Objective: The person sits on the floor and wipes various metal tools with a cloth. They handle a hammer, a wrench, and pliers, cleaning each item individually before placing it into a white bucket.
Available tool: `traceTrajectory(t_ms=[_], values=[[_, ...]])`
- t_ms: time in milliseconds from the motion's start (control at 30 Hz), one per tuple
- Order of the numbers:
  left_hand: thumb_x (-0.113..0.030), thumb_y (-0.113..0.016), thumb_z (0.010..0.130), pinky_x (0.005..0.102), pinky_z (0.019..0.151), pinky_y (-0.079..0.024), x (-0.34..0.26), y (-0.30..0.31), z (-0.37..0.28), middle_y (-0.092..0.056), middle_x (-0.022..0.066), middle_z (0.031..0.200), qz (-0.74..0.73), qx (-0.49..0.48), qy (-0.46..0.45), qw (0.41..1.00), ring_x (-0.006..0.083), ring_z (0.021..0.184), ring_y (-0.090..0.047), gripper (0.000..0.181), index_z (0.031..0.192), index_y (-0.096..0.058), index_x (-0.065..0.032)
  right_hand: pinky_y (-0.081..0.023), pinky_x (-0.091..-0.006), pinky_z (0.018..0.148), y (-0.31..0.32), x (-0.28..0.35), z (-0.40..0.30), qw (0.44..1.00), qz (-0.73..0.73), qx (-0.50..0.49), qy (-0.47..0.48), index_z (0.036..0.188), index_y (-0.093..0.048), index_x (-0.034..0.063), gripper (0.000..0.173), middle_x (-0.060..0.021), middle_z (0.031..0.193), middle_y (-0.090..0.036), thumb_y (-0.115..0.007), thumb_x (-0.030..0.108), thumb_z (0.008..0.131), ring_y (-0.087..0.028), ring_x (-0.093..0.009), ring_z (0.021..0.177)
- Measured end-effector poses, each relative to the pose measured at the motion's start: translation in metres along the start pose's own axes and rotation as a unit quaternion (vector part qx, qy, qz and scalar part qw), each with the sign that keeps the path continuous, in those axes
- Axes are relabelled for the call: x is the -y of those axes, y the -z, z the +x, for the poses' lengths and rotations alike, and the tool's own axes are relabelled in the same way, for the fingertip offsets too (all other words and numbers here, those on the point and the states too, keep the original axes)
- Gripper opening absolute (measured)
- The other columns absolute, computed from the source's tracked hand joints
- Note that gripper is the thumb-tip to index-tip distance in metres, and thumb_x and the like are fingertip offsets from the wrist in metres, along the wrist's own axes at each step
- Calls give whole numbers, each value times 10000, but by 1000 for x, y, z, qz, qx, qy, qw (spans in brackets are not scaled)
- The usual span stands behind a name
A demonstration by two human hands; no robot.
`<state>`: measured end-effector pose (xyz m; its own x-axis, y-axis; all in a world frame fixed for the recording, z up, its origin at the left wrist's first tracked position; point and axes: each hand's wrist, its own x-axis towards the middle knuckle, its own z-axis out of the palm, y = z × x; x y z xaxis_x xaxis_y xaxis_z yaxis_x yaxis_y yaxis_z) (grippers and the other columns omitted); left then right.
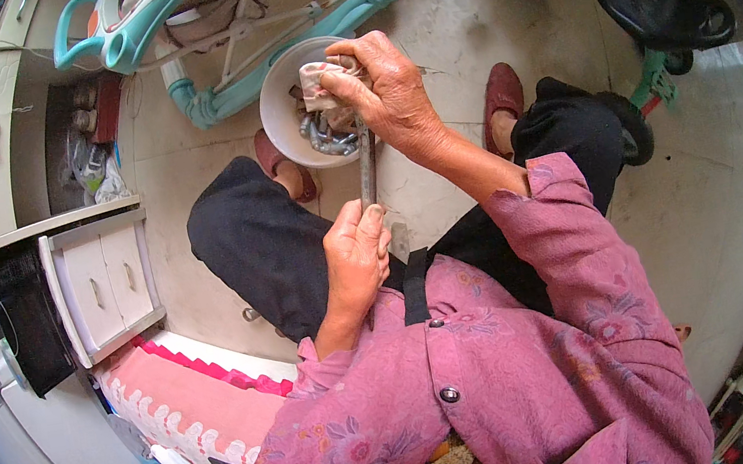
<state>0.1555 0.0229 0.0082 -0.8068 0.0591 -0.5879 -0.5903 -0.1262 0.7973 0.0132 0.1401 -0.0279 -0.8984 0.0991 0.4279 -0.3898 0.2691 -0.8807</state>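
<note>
My left hand [355, 256] grips the lower end of a grey metal rod [367, 160], held in front of my lap. At the rod's upper end, my right hand [386, 86] clasps a pale cloth with reddish marks [317, 87]. The fingers hide whether the cloth wraps right round the rod. Below this hand a white bowl [285, 137] stands on the floor between my feet. Several shiny metal pieces, perhaps bolts or fittings [328, 143], lie inside it, partly covered by the cloth and hand.
A turquoise and white wheeled frame [288, 57] stands beyond the bowl. On the right is a child's tricycle with a black seat [654, 2]. Cabinets [106, 279] line the left side, beside a pink covered surface [188, 403]. My slippers [503, 97] flank the bowl.
</note>
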Motion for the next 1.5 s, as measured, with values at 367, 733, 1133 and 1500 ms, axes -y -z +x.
traceTrajectory(t_ms=[367,733,1133,1500], values=[[-138,-564,882,395,484,-432,16,31,1,-563,200,641,447,-89,-303,837,348,577,-598,187,977,-531,19,-410,-252,560,27,-1,23,822,312,194,-435,800,-623,33,299,-29,700,-596,-556,322,836,-504,-85,604],[-229,-494,936,189,286,-225,-9,39,2,-366,-2,511,-159,155,100,970,47,330,-271,262,925,-518,31,-464,-321,604,14,14,5,993,69,34,-84,779,-643,-1,256,-126,700,-626,-583,245,811,-615,-190,645],[-296,-341,987,222,291,-273,8,19,33,-335,5,538,-408,360,157,824,77,351,-299,401,1051,-483,74,-518,-274,727,32,11,17,755,539,19,-373,1001,-614,26,285,-64,938,-641,-610,269,854,-621,-140,813],[-221,-506,942,222,444,-283,31,7,16,-409,-38,580,197,-51,-178,963,51,497,-342,253,893,-586,15,-481,-271,654,37,16,26,794,505,-110,-319,887,-600,31,273,-54,815,-634,-642,298,848,-593,-123,700]])
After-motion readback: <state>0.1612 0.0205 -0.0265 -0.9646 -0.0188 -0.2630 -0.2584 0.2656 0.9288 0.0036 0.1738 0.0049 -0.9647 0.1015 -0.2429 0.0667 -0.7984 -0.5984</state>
